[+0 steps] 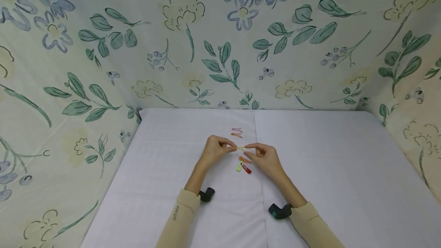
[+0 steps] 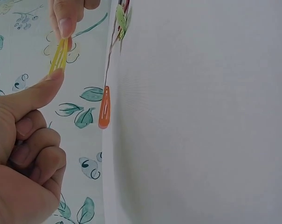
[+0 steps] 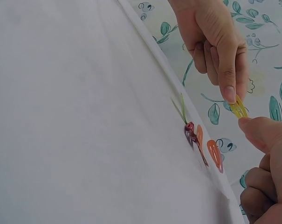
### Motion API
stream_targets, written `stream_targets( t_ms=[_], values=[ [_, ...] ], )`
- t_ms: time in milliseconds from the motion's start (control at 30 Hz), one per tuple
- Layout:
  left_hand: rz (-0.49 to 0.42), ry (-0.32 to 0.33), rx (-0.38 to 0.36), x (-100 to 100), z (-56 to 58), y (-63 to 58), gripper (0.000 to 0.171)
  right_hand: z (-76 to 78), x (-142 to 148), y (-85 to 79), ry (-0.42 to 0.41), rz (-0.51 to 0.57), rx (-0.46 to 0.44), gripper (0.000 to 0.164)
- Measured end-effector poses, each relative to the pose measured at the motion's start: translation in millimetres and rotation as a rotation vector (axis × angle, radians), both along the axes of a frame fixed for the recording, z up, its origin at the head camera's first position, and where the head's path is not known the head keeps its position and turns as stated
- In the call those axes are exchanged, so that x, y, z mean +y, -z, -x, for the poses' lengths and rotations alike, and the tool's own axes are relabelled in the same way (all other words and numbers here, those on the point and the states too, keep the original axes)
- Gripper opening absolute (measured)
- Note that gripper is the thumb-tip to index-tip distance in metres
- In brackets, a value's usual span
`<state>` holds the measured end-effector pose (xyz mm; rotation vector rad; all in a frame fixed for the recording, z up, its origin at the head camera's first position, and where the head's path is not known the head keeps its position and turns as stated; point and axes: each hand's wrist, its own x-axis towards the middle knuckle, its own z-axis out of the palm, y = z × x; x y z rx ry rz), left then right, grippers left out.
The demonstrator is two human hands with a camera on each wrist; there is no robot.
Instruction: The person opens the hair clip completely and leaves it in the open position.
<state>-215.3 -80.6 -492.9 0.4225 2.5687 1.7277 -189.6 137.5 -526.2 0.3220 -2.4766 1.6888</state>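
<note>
A yellow snap hair clip [image 1: 240, 148] is stretched between both hands above the white table. My left hand [image 1: 216, 150] pinches one end of it with thumb and forefinger. At the other end are the thumb and forefinger of my right hand [image 1: 264, 159]. The left wrist view shows the slotted body of the yellow clip [image 2: 59, 57] between the two thumbs; the other left fingers curl into the palm. Just below the hands lie an orange clip [image 1: 245, 160], a green clip [image 1: 239, 167] and a red clip [image 1: 246, 168], close together.
Beyond the hands, a pink clip [image 1: 237, 129] and another orange clip [image 1: 236, 135] lie with their arms spread. White cloth [image 1: 165, 141] covers the table, with a seam right of the clips. Floral fabric [image 1: 220, 49] hangs behind and at the sides.
</note>
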Motion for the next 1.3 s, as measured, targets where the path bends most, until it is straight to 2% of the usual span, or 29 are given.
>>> stream_targets(
  t_ms=[400, 633, 1133, 1300],
  values=[
    [0.053, -0.032, 0.009, 0.1, 1.1, 1.1, 0.009, 0.4, 3.2, 2.6, -0.029, 0.043, 0.017, 0.023],
    [0.091, -0.055, 0.025, 0.3, 10.9, 1.7, 0.007, 8.0, -1.9, -1.0, -0.019, -0.013, 0.058, 0.022],
    [0.105, -0.078, -0.077, -3.2, 31.9, 0.7, 0.005, 34.3, -4.9, 2.3, -0.014, -0.125, 0.023, 0.019],
    [0.121, -0.083, -0.106, -4.9, 40.2, 3.6, 0.005, 41.8, -6.6, 2.9, -0.023, -0.154, 0.012, 0.019]
  ],
)
